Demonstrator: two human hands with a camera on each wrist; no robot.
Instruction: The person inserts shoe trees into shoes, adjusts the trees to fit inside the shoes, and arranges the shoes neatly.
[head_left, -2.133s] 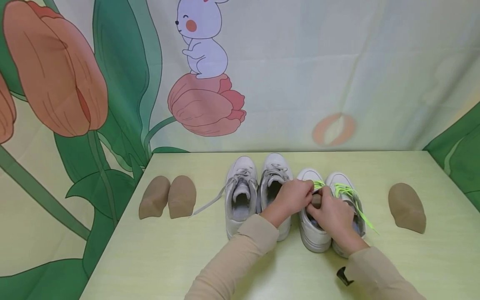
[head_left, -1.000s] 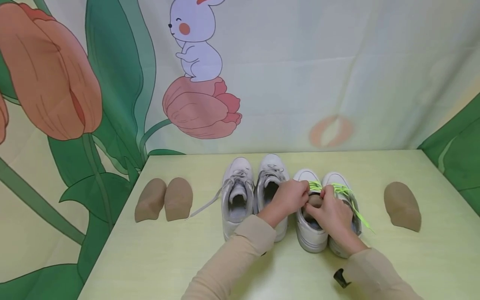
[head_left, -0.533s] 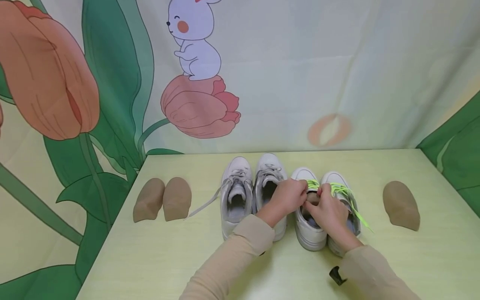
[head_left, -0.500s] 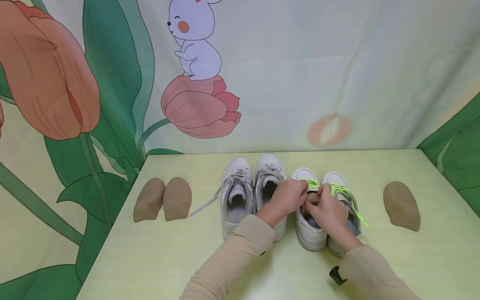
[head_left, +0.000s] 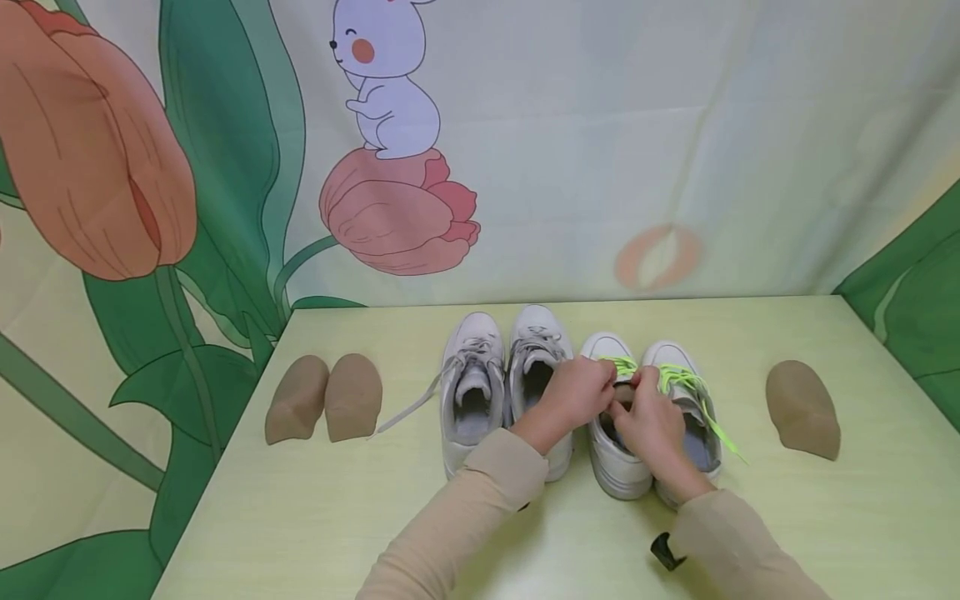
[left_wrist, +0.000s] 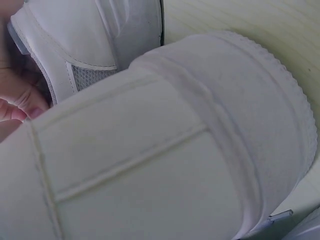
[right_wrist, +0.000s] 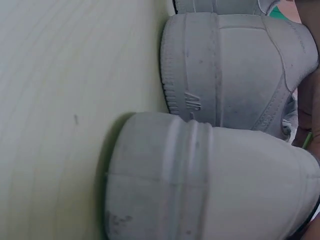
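Observation:
In the head view, both hands work at the opening of a white sneaker [head_left: 619, 475] with neon-green laces. My left hand [head_left: 579, 392] has curled fingers pinching at the left edge of the opening, beside the laces. At the opening's right edge my right hand [head_left: 652, 419] grips with thumb and forefinger, the thumb bent inward. Between the fingertips a bit of a brown shoe insert [head_left: 624, 392] shows inside; the rest of it is hidden. The left wrist view catches fingers [left_wrist: 20, 95] at the shoe's collar, mostly behind a white sneaker heel [left_wrist: 240, 115].
A matching green-laced sneaker [head_left: 697, 442] stands close at the right. Two white sneakers with grey laces [head_left: 472, 400] are to the left, one under the left forearm. Brown inserts [head_left: 354, 398] lie in a pair at the left, and another insert [head_left: 802, 408] at the right.
The brown insert has sunk deeper into the sneaker and shows less. My right hand has shifted slightly left, uncovering more of the right-hand sneaker. The left hand stays at the opening.

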